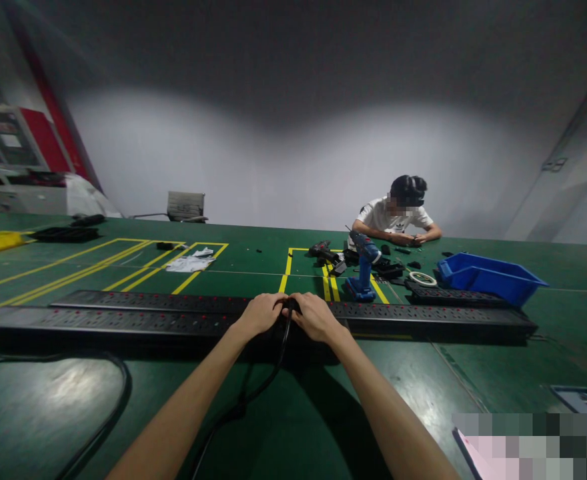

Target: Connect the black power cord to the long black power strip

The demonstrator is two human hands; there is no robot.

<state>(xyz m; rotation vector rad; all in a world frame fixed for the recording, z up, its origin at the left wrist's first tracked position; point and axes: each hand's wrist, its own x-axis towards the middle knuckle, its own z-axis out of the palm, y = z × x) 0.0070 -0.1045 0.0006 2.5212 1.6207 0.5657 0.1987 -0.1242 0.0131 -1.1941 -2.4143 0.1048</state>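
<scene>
Two long black power strips [138,320] with red-marked sockets lie side by side across the green table. Over the nearer strip, close to its right part, my left hand [264,312] and my right hand [313,313] meet with bent fingers. Both sets of fingers close round the black end of a cable [279,363], which hangs from between them and runs toward the table's near edge. What exactly the fingertips press on is too small and dark to tell. Another thick black cable [123,387] curves over the table at the left.
A blue cordless screwdriver [362,267] stands beyond the strips, with a second tool [323,251], small black parts and a tape roll [422,279] around it. At the right is a blue bin [491,275]. Across the table sits a person [398,217]. White papers [191,261] lie left.
</scene>
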